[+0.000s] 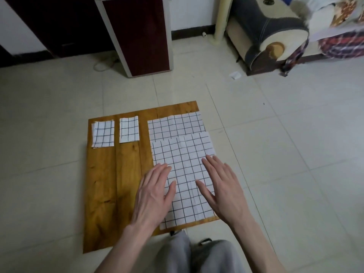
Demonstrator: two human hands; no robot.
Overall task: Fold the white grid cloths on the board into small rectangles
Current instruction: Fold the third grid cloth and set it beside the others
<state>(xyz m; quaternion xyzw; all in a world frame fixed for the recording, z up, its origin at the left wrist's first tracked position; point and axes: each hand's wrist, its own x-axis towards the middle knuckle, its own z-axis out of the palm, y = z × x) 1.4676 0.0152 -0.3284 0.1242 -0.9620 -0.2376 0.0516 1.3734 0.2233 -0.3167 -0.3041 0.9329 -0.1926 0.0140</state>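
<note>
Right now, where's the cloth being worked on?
Head view: the large unfolded cloth lies on the right half of the wooden board, under the left hand and right hand, overlapping a second unfolded cloth behind it.

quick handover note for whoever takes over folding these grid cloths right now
Left hand: open, flat on the left edge of the near unfolded cloth.
Right hand: open, flat on its right side.
Done: two folded rectangles at the wooden board's far left, one beside the other.
Left: the near cloth, and the far unfolded cloth it partly overlaps.
</note>
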